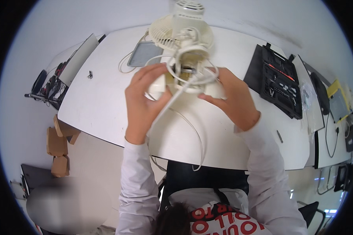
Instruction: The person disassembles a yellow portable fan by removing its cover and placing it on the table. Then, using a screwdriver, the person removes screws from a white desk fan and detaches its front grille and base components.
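Note:
A cream electric fan is at the far middle of the table, its motor housing upward and its round grille behind. The near end of its body is open toward me, with an inside part showing. My left hand grips the left side of this end, thumb apart from fingers around a white part. On the opposite side my right hand grips another white part. A white power cord loops across the opening and hangs past the table's near edge.
A grey tray lies left of the fan. An open black tool case sits at the right, with a small dark pen-like tool nearer me. A small metal piece is at the left. Cardboard pieces stand beyond the table's left edge.

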### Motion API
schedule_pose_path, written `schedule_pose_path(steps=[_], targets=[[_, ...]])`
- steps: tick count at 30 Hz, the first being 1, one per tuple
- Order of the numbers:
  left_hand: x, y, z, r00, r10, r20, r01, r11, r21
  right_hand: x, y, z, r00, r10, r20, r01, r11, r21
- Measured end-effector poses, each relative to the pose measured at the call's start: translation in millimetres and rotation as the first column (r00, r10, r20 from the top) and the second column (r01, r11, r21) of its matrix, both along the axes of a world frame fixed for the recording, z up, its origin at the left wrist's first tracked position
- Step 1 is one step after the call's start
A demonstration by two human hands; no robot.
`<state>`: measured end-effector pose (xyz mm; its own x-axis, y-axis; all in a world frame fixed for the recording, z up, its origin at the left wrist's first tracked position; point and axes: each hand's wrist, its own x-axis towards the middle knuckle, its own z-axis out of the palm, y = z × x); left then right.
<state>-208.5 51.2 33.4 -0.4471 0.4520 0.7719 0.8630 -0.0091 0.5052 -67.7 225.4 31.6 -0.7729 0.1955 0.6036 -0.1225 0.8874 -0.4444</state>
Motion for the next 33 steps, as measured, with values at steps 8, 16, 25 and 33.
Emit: schedule_pose_path(steps=[8, 16, 25, 33], targets=[[26, -3, -20, 0.992, 0.071, -0.107, -0.069, 0.997, 0.024, 29, -6, -6, 0.981, -0.077, 0.178, 0.063, 0.995, 0.084], [39, -13, -41, 0.993, 0.088, -0.083, -0.088, 0.996, 0.007, 38, -10, -32, 0.959, -0.216, 0.181, 0.177, 0.962, 0.207], [32, -22, -48, 0.999, 0.05, -0.014, -0.05, 0.998, 0.029, 40, -25, -30, 0.929, -0.291, 0.227, 0.225, 0.934, 0.278], [35, -28, -58, 0.993, 0.089, 0.083, -0.095, 0.993, 0.073, 30, -40, -12, 0.943, -0.214, 0.253, 0.142, 0.951, 0.275]])
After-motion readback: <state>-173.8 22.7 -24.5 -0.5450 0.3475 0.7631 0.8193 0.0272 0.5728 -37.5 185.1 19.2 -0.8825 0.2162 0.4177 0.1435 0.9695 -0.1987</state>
